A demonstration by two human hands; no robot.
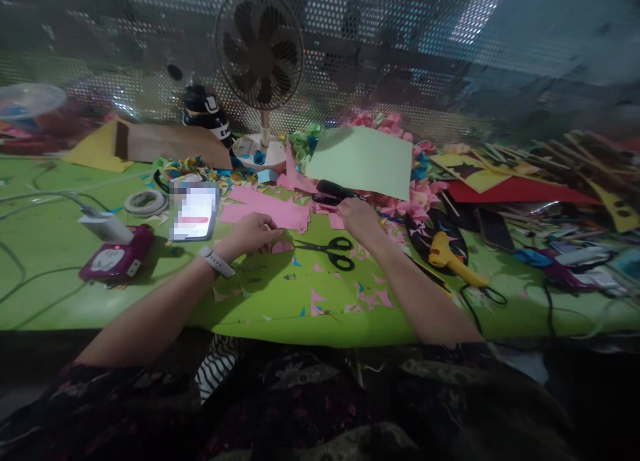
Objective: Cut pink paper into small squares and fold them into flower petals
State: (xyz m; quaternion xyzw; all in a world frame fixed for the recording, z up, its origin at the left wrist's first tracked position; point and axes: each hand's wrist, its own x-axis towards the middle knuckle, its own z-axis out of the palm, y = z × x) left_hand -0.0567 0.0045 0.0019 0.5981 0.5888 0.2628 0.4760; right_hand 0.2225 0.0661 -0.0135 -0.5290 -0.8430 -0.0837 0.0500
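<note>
My left hand (253,234), with a pale watch on its wrist, rests low over the green table with curled fingers. Its fingertips meet a small rounded piece of pink paper (283,246). Just right of that lie black-handled scissors (330,248), blades apart and pointing left, untouched. My right hand (359,219) is farther forward, its fingers closed at the near side of a black stapler-like tool (336,189); the exact grip is partly hidden. Pink paper strips (270,209) lie between and beyond my hands.
A phone (195,211), tape roll (145,203) and purple power block (117,255) are on the left. A fan (260,54) stands behind. Light green sheet (363,159) leans on pink paper flowers. Right, a yellow glue gun (453,259) trails a cord. Paper scraps litter the front.
</note>
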